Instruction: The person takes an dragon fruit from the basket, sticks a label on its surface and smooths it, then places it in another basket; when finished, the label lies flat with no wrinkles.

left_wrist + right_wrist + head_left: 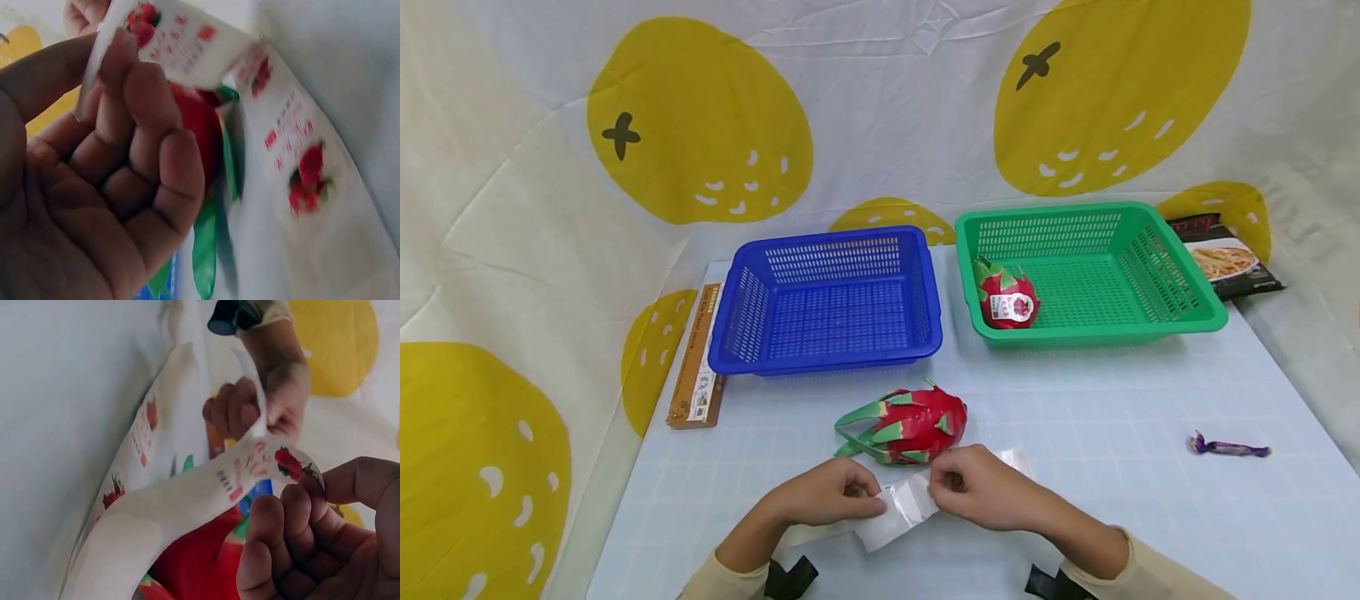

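Note:
My left hand (829, 493) and my right hand (988, 492) each pinch a white strip of printed labels (898, 510) between thumb and forefinger. The strip spans the gap between them. In the left wrist view the label strip (187, 44) bears pink lettering and dragon fruit pictures, and a further length hangs down to the right. From the right wrist the strip (187, 494) curves away from the fingertips and folds back. Just beyond both hands a red dragon fruit (925, 421) with green scales lies on the table, its leafy end towards the left.
A blue basket (823, 367) stands behind the fruit. To its right, a green basket (1097, 333) holds another dragon fruit (1000, 283) with a white label on it. A brown box (696, 358) lies far left, a black food packet (1232, 258) far right, a purple-wrapped candy (1228, 447) nearer.

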### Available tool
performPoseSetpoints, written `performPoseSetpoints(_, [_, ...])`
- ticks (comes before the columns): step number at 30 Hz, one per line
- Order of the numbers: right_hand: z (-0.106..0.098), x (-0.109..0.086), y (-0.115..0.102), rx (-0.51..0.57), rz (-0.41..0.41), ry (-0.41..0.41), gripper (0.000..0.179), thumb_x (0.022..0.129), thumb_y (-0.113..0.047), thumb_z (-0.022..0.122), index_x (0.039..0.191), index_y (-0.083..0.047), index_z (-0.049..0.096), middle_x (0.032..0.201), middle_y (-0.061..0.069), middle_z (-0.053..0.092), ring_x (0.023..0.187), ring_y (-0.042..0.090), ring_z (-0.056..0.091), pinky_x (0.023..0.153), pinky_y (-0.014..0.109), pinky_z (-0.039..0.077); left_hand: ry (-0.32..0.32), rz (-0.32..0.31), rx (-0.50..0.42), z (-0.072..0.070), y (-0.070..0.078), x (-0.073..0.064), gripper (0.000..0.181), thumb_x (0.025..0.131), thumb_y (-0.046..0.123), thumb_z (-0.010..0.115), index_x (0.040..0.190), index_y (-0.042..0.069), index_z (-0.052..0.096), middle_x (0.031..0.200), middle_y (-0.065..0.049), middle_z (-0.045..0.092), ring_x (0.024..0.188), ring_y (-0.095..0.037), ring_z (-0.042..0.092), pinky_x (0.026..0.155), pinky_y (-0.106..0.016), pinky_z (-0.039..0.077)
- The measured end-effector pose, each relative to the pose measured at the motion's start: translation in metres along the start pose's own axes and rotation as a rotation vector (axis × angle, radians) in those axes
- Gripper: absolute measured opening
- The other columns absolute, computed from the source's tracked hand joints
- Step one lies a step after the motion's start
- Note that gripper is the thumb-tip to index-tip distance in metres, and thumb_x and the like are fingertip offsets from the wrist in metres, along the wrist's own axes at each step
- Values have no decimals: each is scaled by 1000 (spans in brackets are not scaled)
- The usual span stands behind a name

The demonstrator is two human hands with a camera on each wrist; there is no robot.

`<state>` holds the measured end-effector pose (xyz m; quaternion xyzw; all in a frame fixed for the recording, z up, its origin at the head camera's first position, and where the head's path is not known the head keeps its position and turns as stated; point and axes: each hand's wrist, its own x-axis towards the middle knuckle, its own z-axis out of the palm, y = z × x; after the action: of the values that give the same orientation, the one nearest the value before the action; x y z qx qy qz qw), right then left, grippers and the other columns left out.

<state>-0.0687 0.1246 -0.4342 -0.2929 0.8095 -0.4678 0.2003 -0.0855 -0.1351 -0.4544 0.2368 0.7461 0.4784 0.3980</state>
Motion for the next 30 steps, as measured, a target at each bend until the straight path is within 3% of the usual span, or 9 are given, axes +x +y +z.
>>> performPoseSetpoints(9, [-11,-3,4,22,42,-13,19,87,-8,59,71,-18,62,60,-13,50,55,-1,45,49,19,43,82,-39,168,-8,-18,-15,12,86,18,68,88,7,71,69,8,59,61,0,50,57,-18,44])
performPoseSetpoints(15, [-25,-4,2,75,102,47,17,89,-10,57,74,-14,63,63,-8,56,57,4,50,51,23,45,143,-98,266,-13,-15,-19,27,83,19,72,105,4,68,91,1,67,81,-10,58,72,-24,50])
performPoseSetpoints(19, [-32,-3,-2,144,149,109,19,91,-11,54,73,-9,61,65,0,59,60,9,54,52,25,46,233,-76,318,-13,-9,-22,34,82,24,73,110,4,66,101,-3,67,92,-19,61,82,-36,52])
performPoseSetpoints(22, [-36,-2,-6,234,162,152,21,92,-10,53,73,-2,60,67,7,59,61,13,57,56,28,49,362,49,393,-8,1,-22,33,82,26,73,108,8,66,99,-2,66,90,-20,61,81,-37,53])
performPoseSetpoints(25, [-39,-1,-9,338,162,192,24,92,-8,50,75,7,59,68,9,59,61,14,58,60,31,53,530,282,552,-1,13,-13,37,78,30,77,108,12,65,100,-1,64,92,-15,60,80,-31,54])
performPoseSetpoints(28, [-42,-1,-11,450,163,209,27,93,-7,47,76,13,55,66,4,57,59,13,56,60,30,53,706,548,772,5,25,5,46,71,34,82,107,12,65,101,-1,62,93,-13,59,80,-26,53])
performPoseSetpoints(30, [-43,-2,-11,529,172,204,28,93,-7,45,74,11,52,64,0,56,58,12,54,60,28,51,804,682,898,7,33,19,47,67,37,84,103,12,65,100,-1,62,91,-14,60,79,-25,53])
